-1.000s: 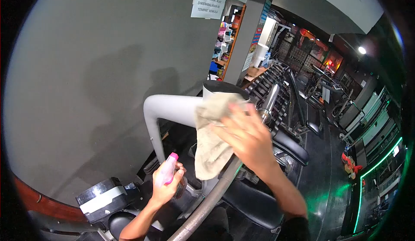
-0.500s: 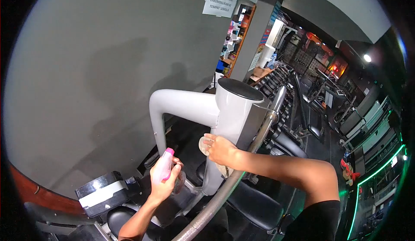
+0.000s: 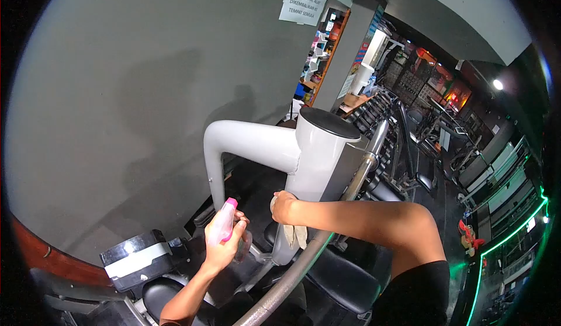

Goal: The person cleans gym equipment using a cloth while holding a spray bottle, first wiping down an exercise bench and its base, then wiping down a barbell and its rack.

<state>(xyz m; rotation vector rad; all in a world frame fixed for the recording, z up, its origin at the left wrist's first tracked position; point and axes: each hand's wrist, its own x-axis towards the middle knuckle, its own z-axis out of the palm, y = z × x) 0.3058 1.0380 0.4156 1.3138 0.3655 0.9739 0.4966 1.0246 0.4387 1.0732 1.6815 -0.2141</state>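
Observation:
My left hand (image 3: 220, 252) is wrapped round a spray bottle (image 3: 222, 223) with a pink and translucent top; its clear lower part is partly hidden by my fingers. Against the white machine post (image 3: 315, 162), my right hand (image 3: 285, 208) grips a pale cloth (image 3: 295, 236), whose loose ends hang down below the wrist. A little of the cloth also shows by the fingertips at the post's left side. The spray bottle is left of the post, apart from it. My right forearm passes across a knurled metal bar (image 3: 304, 257).
A bent white tube (image 3: 251, 141) joins the post near a dark grey wall (image 3: 117, 92). Below are a black padded seat (image 3: 345, 282) and a black box with a white band (image 3: 138, 264). A dumbbell rack (image 3: 374, 113) stands behind.
My right hand has shifted slightly left on the post, its fingers curling more round its side, and the cloth's ends now hang below. My left hand keeps its hold on the spray bottle.

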